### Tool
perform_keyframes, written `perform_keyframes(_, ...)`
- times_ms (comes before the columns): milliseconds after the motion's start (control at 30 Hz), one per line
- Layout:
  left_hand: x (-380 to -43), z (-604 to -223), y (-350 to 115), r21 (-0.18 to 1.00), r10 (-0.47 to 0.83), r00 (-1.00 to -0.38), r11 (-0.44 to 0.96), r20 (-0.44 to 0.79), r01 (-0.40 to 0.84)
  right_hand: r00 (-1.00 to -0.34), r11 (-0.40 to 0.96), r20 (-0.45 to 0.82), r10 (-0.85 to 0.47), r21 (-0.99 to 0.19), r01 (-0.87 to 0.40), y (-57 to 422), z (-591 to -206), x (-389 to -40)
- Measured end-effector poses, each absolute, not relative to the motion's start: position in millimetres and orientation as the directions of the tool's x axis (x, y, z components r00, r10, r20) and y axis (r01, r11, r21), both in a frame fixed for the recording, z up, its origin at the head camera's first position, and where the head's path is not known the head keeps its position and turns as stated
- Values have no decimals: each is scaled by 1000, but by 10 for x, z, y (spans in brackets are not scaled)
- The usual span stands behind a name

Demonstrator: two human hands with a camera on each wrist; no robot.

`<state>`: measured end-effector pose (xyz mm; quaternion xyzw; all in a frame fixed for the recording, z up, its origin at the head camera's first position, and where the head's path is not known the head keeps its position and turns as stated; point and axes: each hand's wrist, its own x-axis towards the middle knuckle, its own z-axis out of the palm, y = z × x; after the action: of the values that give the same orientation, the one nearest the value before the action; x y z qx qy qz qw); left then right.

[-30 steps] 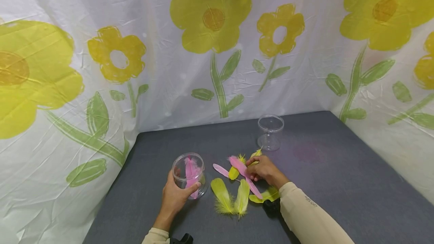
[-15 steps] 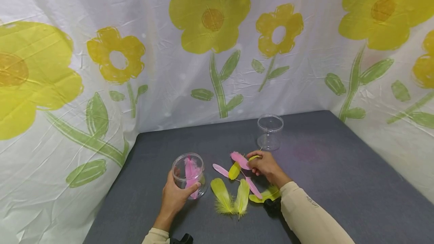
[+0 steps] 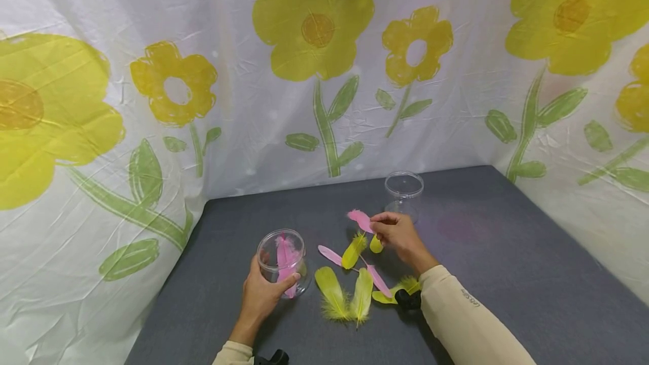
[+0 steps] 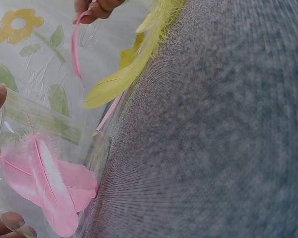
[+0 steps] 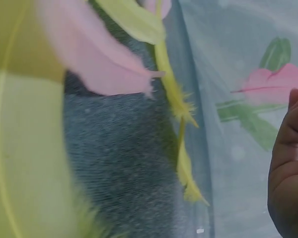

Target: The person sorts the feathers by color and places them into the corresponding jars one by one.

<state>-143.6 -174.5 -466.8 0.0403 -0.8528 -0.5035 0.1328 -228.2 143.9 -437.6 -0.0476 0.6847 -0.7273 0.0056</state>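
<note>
My left hand (image 3: 261, 292) grips a clear plastic jar (image 3: 266, 261) that stands at the left of the table. Pink feathers (image 4: 49, 183) lean inside this jar. Over the loose feathers, my right hand (image 3: 403, 238) pinches a pink feather (image 3: 360, 219) between thumb and fingertips, held up off the table; the right wrist view shows its flat pink vane (image 5: 273, 84) beyond the fingers. Below that hand lie a yellow feather (image 3: 353, 251) and a smaller-looking yellow one (image 3: 376, 244), with a pink feather (image 3: 330, 255) and another pink feather (image 3: 377, 280) beside them.
A second clear jar (image 3: 404, 185) stands near the back edge, its lower part overlapped by my right hand. Yellow feathers (image 3: 329, 286) lie toward the front, and one more yellow feather (image 3: 385, 297) is by the right wrist. A flower-printed white curtain (image 3: 243, 145) surrounds the dark table (image 3: 481, 275).
My right hand has lifted the pink feather up from the pile, away from me. A yellow feather under that hand now shows on the table. My left hand and its jar have stayed still.
</note>
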Motion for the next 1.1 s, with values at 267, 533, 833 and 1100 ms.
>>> perform_keyframes(267,-1433,-4679,-1747,871,-203,-962,486,182,62,-987,-125,129,-97,-985,-117,1410,-4225,-2276)
perform_keyframes(533,-1430,-4686,-1750,874,-203,-961,481,186,67,-963,-196,182,-199,-970,-143,1282,-3974,-2188)
perform_keyframes(833,-1428,-4686,-1751,877,-197,-956,469,216,102,-910,-296,220,-352,-948,-115,1032,-3785,-2107)
perform_keyframes(1100,-1426,-4686,-1749,879,-192,-958,465,213,103,-837,-302,235,-495,-949,-88,864,-3714,-2036)
